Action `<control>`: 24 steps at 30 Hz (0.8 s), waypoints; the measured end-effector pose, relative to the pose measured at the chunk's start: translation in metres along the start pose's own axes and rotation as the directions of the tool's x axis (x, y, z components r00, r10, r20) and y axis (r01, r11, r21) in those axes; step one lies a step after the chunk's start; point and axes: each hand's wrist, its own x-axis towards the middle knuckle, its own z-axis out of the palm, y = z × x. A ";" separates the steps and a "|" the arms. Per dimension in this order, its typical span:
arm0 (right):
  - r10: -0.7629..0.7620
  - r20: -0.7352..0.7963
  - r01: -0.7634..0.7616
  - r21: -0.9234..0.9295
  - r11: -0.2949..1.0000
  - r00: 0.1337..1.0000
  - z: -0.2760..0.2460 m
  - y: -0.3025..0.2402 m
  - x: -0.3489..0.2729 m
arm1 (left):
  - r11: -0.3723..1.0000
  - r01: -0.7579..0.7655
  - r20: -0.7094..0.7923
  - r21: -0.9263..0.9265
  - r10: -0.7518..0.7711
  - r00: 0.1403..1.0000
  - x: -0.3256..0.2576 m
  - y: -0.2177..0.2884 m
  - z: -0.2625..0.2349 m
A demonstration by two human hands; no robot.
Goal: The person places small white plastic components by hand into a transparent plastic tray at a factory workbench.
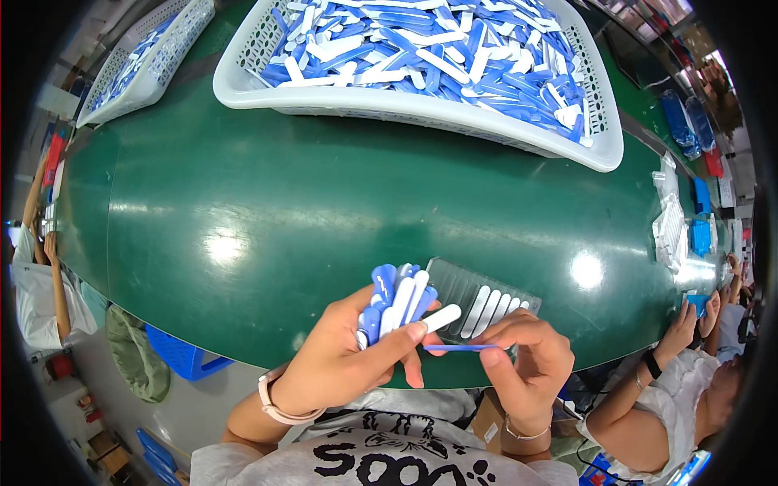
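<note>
My left hand (344, 356) grips a bundle of blue and white plastic sticks (399, 301), fanned upward above the green table's near edge. My right hand (527, 364) pinches a single thin blue stick (458, 347) held flat between the two hands. Just beyond my right hand lies a clear ribbed plastic tray (462, 285) with several white sticks (494, 309) seated in its slots. My right fingers rest against the tray's near edge.
A large white perforated basket (405, 101) heaped with blue and white sticks stands at the far side of the green table (243, 211). A second white basket (154, 61) sits far left. Another person (689, 364) works at right, near clear packs (671, 227).
</note>
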 end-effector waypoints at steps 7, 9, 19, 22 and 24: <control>0.187 -0.064 -0.172 0.191 0.966 0.980 0.007 0.002 -0.004 | 0.998 0.029 0.086 -0.063 -0.023 0.996 0.002 -0.002 0.001; 0.211 -0.065 -0.194 0.204 0.960 0.975 0.008 0.000 -0.003 | 0.995 0.063 0.090 -0.071 -0.056 0.994 0.002 -0.001 -0.003; 0.340 0.097 -0.353 0.232 0.906 0.935 0.005 -0.007 0.003 | 0.998 0.014 -0.024 -0.065 -0.016 1.000 0.003 -0.008 0.002; 0.189 0.169 -0.239 0.357 0.903 0.967 0.002 -0.004 0.004 | 0.997 -0.020 0.018 -0.073 0.022 1.000 0.001 -0.009 0.004; 0.182 0.170 -0.232 0.352 0.907 0.969 0.004 -0.007 0.007 | 0.995 0.043 0.062 -0.091 -0.037 0.997 0.002 -0.006 0.002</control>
